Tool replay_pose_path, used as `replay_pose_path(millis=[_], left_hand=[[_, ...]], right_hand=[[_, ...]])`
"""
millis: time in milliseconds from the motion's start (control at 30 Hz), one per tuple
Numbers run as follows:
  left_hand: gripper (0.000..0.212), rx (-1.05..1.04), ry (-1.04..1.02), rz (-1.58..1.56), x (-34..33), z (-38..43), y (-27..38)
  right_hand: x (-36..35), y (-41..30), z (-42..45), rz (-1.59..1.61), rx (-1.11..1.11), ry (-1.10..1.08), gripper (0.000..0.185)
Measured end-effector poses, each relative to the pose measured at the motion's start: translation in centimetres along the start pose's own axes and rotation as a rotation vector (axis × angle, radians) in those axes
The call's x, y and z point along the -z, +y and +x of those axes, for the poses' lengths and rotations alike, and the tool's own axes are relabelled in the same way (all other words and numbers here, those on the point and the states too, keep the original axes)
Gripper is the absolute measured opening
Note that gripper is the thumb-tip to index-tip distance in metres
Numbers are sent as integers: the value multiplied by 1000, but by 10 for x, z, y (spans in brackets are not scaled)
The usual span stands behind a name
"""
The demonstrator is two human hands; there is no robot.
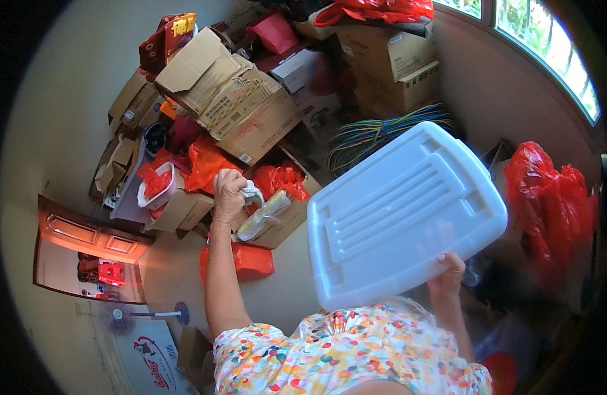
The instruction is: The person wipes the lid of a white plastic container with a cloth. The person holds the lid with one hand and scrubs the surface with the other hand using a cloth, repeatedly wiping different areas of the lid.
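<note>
My right hand [447, 276] grips the lower right edge of a translucent plastic box lid [382, 212], thumb on top and fingers showing faintly through from beneath. The lid is tilted in front of my chest, its ribbed middle panel facing me. My left hand [229, 194] is raised on the other side, fingers curled around a crumpled white cloth [253, 191]. Just beyond that cloth, a clear-wrapped roll [265, 215] lies against an open carton [278, 229] with red plastic bags [278, 180] in it.
Cardboard boxes [254, 113] are piled high at the back. A coil of green and blue hose or cable [382, 136] lies beyond the lid. Red bags [545, 197] stand at right, a red package [251, 261] on the floor. A fan [118, 314] stands near the open door [91, 229].
</note>
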State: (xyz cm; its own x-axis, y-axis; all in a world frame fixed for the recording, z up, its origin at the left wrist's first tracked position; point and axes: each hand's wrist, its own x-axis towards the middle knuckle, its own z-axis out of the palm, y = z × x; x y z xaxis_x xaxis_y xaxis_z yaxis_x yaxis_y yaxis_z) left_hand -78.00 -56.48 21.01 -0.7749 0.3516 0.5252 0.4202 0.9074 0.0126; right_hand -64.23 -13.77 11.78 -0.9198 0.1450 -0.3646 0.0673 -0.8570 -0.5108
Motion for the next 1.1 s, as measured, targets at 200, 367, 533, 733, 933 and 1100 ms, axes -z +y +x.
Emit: replay_pose_path(millis=[200, 367, 533, 733, 933, 1100], left_hand=[[10, -39, 205, 239, 6, -16, -7], [12, 90, 406, 246, -1, -23, -14], [12, 456, 630, -50, -12, -12, -22], [25, 1031, 425, -1115, -29, -15, -33], [25, 1118, 368, -1718, -38, 13, 0], [31, 1078, 331, -1706, -37, 51, 67]], right_hand=[[-13, -1, -2, 7, 11, 34, 65], [-9, 2, 1, -11, 1, 7, 72], [-16, 6, 4, 12, 39, 1, 73], [3, 7, 11, 3, -27, 13, 60], [-5, 10, 12, 11, -4, 24, 54], [-16, 7, 10, 12, -23, -43, 58]])
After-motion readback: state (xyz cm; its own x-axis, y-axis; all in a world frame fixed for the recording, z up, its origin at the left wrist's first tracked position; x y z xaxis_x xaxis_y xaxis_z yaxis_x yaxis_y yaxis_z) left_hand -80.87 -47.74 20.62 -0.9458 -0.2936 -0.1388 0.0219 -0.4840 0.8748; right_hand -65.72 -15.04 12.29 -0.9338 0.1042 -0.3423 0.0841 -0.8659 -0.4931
